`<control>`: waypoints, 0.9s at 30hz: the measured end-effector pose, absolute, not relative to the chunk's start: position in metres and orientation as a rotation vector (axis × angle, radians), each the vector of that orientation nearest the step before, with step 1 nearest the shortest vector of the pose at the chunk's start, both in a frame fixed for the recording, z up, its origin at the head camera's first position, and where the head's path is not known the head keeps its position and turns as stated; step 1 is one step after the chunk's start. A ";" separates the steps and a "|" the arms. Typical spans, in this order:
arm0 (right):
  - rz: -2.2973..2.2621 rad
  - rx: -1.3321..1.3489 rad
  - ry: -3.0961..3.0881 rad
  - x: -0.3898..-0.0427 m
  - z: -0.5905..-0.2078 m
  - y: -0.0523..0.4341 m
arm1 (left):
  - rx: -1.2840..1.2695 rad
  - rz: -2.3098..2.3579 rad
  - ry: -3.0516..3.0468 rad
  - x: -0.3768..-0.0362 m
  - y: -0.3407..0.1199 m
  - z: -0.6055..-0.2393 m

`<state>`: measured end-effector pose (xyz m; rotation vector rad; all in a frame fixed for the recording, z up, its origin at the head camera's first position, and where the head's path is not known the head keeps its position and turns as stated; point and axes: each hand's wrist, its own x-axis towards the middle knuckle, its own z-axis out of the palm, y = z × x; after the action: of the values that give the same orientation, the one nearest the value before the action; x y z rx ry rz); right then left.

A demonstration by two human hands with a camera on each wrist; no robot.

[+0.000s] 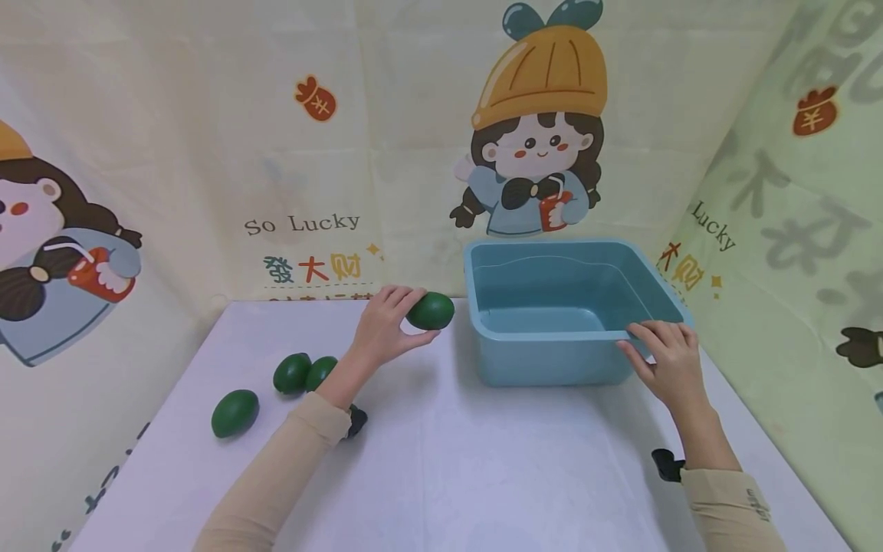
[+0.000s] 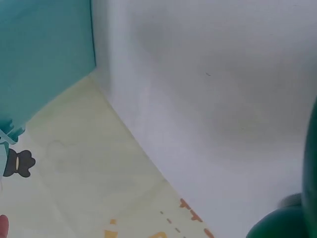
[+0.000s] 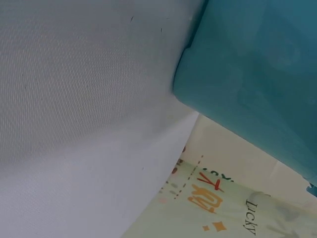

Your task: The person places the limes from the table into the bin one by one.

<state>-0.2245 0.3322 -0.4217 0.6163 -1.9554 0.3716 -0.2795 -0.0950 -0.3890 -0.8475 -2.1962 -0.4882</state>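
My left hand grips a dark green egg-shaped fruit just above the white table, a little left of the blue plastic tub. That tub looks empty inside. My right hand rests on the tub's near right rim, fingers curled over the edge. Three more green fruits lie at the table's left: two touching and one apart. In the left wrist view a dark green edge shows at the lower right and the tub's wall at the upper left. The right wrist view shows only the tub's outer wall.
The white table is hemmed by a cartoon-printed cloth backdrop behind and on both sides. The table's left edge runs close to the lone fruit. Black wrist straps show on both forearms.
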 end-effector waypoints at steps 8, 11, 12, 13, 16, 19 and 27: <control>0.368 0.608 -1.957 -0.224 -0.422 0.332 | -0.870 -0.475 -2.172 -0.286 -0.088 -0.384; 0.370 0.610 -1.961 -0.224 -0.421 0.331 | -0.872 -0.455 -2.170 -0.289 -0.086 -0.381; 0.370 0.611 -1.962 -0.224 -0.421 0.331 | -0.871 -0.448 -2.173 -0.290 -0.085 -0.380; 0.370 0.611 -1.963 -0.224 -0.421 0.331 | -0.871 -0.442 -2.176 -0.290 -0.084 -0.378; 0.369 0.609 -1.966 -0.224 -0.421 0.331 | -0.874 -0.425 -2.184 -0.293 -0.080 -0.375; 0.373 0.608 -1.961 -0.224 -0.421 0.331 | -0.890 -0.409 -2.189 -0.295 -0.075 -0.371; 0.392 0.617 -1.958 -0.224 -0.422 0.332 | -0.924 -0.387 -2.206 -0.296 -0.064 -0.368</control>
<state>-0.2235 0.3320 -0.4218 0.6171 -1.9581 0.3921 -0.2963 -0.0643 -0.3676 -0.9236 -2.2059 -0.3875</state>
